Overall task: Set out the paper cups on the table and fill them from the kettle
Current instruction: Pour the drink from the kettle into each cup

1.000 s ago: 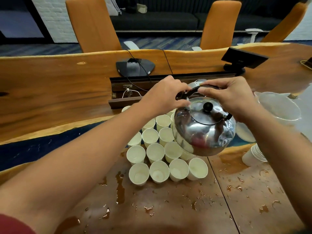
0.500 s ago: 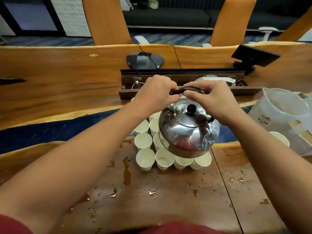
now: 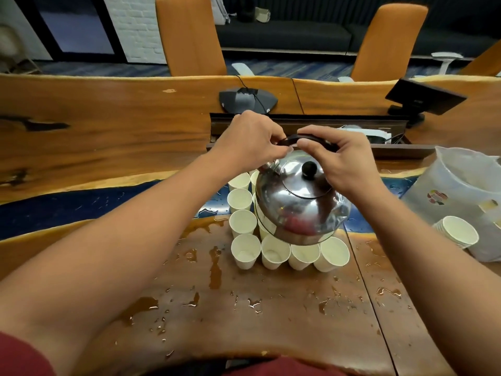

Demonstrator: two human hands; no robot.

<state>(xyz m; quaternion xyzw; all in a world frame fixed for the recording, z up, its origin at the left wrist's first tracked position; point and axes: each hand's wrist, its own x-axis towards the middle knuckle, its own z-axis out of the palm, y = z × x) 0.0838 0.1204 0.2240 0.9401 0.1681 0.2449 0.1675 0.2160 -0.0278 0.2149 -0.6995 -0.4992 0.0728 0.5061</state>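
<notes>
Steel kettle [image 3: 301,204] hangs tilted over the paper cups [image 3: 273,251] clustered mid-table, both hands on its black handle [image 3: 309,139]: left hand [image 3: 249,145] grasping the left end, right hand [image 3: 344,161] curled over the right. Step looks like pouring. Next: line the hidden spout over an unfilled cup. Plastic pitcher [image 3: 466,196] and spare cup stack [image 3: 455,232] crowd the right; wet table [image 3: 244,321] has room near the person.

Both arms extended, left grip [image 3: 250,143] and right grip [image 3: 343,158] curled, nearly meeting
</notes>
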